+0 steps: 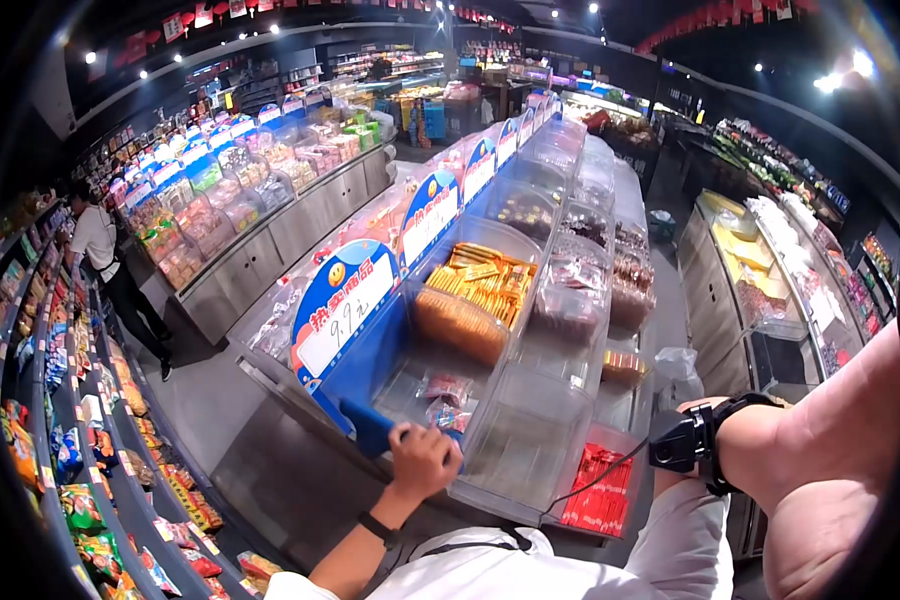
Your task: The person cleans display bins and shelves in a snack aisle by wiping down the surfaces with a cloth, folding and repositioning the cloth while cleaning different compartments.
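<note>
My left hand (425, 462), with a black band at its wrist, is closed on a blue flat piece (368, 426) at the near corner of the display bins. Whether that piece is cloth or stiff board I cannot tell. Just beyond it, a clear bin (405, 375) holds a few small red-and-clear packets (444, 388). My right hand (830, 480) is raised close to the camera at the right edge, its fingers out of frame. A black device (682, 440) is strapped to that wrist, and a thin cable runs down from it.
Gold-wrapped snacks (480, 290) fill a bin farther back; red packets (598, 488) lie in one near me. A blue price sign (345, 315) stands along the bins. Snack shelves (90, 430) line the left, where a person (105, 245) stands. Another counter (720, 300) is at right.
</note>
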A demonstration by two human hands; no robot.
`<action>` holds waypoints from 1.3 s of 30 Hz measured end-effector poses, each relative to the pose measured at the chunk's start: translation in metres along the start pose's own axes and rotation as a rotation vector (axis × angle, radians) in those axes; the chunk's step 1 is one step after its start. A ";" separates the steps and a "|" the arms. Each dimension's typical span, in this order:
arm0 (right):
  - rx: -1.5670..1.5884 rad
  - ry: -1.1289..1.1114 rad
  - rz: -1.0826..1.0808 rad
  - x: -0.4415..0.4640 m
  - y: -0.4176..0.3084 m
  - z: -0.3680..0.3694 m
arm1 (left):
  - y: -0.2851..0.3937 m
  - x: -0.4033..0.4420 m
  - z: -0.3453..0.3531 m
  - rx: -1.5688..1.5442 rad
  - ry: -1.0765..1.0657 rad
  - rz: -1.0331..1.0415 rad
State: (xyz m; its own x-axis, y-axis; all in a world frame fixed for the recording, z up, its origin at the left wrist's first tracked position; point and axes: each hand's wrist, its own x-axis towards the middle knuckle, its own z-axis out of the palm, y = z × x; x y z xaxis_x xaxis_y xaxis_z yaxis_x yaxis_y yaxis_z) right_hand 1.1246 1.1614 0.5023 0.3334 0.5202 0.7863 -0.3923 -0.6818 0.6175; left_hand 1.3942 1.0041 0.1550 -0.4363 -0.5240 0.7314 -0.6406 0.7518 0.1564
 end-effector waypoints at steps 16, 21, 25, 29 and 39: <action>-0.107 -0.097 -0.039 0.045 -0.041 0.007 | -0.119 0.007 -0.017 -0.103 0.212 -0.084; -0.129 -0.162 -0.026 0.061 -0.058 0.015 | -0.108 0.009 -0.014 -0.114 0.219 -0.128; -0.090 -0.132 -0.033 0.069 -0.056 0.018 | -0.123 0.017 -0.037 -0.046 0.077 -0.012; -0.029 -0.119 -0.066 0.078 -0.061 0.015 | -0.113 0.019 -0.038 -0.059 0.083 -0.083; 0.100 -0.033 -0.007 0.067 -0.066 -0.058 | -0.113 0.011 -0.020 0.016 -0.151 -0.280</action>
State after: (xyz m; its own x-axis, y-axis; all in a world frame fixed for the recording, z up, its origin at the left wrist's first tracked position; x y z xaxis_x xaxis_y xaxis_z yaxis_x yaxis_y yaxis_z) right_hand 1.1233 1.2714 0.5159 0.3644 0.5095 0.7795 -0.3030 -0.7266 0.6166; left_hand 1.4745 0.9216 0.1587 -0.3294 -0.7642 0.5546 -0.7584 0.5640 0.3267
